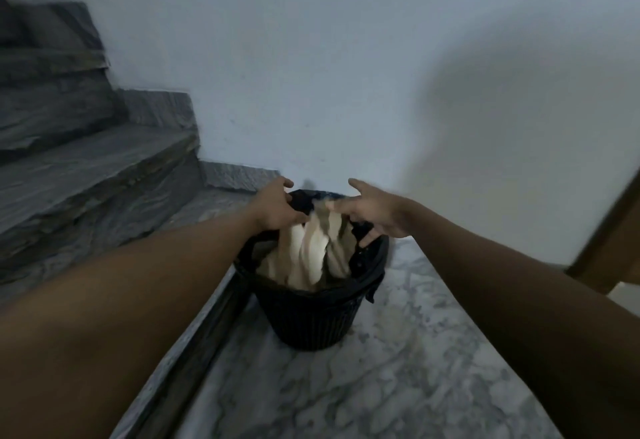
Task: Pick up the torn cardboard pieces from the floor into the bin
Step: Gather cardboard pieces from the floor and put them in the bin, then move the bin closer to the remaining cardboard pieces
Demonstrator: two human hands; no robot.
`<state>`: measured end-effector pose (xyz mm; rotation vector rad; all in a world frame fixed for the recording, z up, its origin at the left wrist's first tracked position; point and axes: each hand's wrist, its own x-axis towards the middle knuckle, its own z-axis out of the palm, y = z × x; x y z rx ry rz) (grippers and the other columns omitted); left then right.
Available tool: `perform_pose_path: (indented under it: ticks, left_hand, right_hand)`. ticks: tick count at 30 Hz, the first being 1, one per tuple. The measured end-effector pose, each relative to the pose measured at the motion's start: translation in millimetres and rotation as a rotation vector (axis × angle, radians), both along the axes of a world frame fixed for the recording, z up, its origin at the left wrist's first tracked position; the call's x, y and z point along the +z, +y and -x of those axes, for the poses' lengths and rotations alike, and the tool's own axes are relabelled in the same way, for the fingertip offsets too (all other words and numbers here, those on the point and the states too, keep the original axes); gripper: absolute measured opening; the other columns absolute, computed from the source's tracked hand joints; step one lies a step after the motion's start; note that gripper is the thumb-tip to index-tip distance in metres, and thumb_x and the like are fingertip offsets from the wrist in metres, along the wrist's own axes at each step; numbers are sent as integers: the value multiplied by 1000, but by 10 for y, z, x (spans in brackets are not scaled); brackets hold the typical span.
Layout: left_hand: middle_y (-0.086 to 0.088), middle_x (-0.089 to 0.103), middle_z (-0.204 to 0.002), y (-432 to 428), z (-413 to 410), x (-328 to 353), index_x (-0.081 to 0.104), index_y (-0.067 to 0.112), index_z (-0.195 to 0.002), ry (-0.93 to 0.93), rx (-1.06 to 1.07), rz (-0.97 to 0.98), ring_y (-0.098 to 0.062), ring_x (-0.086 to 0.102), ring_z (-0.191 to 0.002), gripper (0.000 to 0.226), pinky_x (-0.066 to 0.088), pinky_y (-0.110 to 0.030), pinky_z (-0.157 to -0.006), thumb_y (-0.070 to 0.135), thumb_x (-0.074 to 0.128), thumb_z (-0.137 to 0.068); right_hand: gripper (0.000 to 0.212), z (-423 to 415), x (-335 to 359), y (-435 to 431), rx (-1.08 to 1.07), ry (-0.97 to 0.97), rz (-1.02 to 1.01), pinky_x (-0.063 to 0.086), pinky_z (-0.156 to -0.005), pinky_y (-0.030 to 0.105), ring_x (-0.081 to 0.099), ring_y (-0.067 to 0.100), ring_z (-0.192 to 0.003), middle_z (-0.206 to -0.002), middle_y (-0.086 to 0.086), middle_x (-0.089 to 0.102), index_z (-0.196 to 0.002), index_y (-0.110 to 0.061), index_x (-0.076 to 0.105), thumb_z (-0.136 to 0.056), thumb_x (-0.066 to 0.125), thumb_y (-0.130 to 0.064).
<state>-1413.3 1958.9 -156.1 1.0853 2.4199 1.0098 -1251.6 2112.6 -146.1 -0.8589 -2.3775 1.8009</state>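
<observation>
Torn cardboard pieces (pixel 311 251): pale strips, blurred, standing more or less upright inside the bin (pixel 311 317), tops level with or slightly above the rim, lower ends down among the rest of the load. Bin is black, ribbed, with a black liner (pixel 375 265) folded over the rim; it sits on the marble floor (pixel 398 369), just beside the lowest step of the grey stone stairs (pixel 86 168) and near the pale wall (pixel 346 75). Both arms reach forward over the bin. Left hand (pixel 273 206) is above the near-left rim, thumb lifted clear, fingers (pixel 298 215) loosely curved down toward the strip tops, nothing pinched between thumb and fingers. Right hand (pixel 377 212) is above the right rim, thumb raised, fingers (pixel 337 205) spread and pointing toward the left hand. Blur at the fingertips: cannot tell whether either hand touches the cardboard. The strips' tops lie between the two hands. Brown wooden edge (pixel 609 241) at far right, well apart from the bin.
</observation>
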Motion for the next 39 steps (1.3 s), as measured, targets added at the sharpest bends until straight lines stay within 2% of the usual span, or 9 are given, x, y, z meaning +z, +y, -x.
perform_pose_path:
  ticks: [5,8,10,14,18,24,29,34,39]
  left_hand:
    - [-14,55,-130,-10,10,-25,43,9,-137,53,-12,58,-28,56,-113,78,47,-32,-82,23,86,-73]
    - [-12,62,-116,-111,89,-85,57,11,-113,251,15,163,-24,59,-100,48,52,-36,-84,26,83,-76]
    - [-13,64,-114,-235,149,-137,62,11,-107,389,30,384,-26,60,-99,30,51,-35,-85,25,73,-83]
    - [-18,59,-126,-383,185,-267,59,3,-122,366,-4,701,-30,58,-114,34,47,-31,-90,26,53,-98]
    - [-14,68,-106,-344,150,-167,70,8,-106,301,16,584,-26,64,-94,26,51,-31,-75,27,68,-88]
    - [-7,65,-78,278,-407,159,72,14,-92,112,0,84,-22,65,-58,7,51,-24,-41,12,67,-87]
    - [-8,69,-92,1250,-1641,63,72,21,-85,-135,-163,-106,-28,69,-78,10,61,-41,-74,11,70,-84]
    - [-7,69,-77,2123,-3394,-119,69,16,-78,-439,-388,-242,-14,64,-53,10,57,-27,-49,16,78,-81]
    - [-5,65,-70,3110,-5010,-233,68,19,-73,-540,-600,-186,-22,66,-63,14,61,-41,-72,11,75,-83]
  right_hand:
    - [76,32,-68,50,-83,-13,-245,62,-72,46,64,36,-107,-135,16,53,-140,-13,45,-75,85,-20]
    - [54,-72,-87,117,-136,-68,-590,58,-84,45,65,35,-100,-121,20,61,-121,0,60,-79,82,-27]
    - [65,-178,-156,132,-193,-214,-779,53,-88,41,58,35,-109,-128,20,53,-125,1,53,-79,81,-36]
    - [57,-391,-441,3,-178,-461,-215,60,-77,43,67,35,-95,-131,25,53,-136,0,42,-92,67,-28]
    - [36,-585,-484,-9,-260,-366,11,62,-70,46,69,36,-77,-108,24,59,-136,3,40,-103,43,-11]
    - [24,-1592,235,712,-402,-330,-110,61,-58,46,68,36,-62,-90,26,65,-113,9,46,-103,40,-11]
    - [27,-3118,443,1342,-673,-350,-83,62,-59,42,72,30,-64,-77,18,73,-99,6,58,-103,42,-16]
    - [16,-4797,481,1758,-1089,-187,-75,55,-58,39,65,28,-80,-99,16,62,-97,-2,57,-104,46,-11]
    - [21,-5826,259,2046,-1491,58,-118,54,-56,46,61,37,-77,-105,21,58,-118,3,52,-99,53,-6]
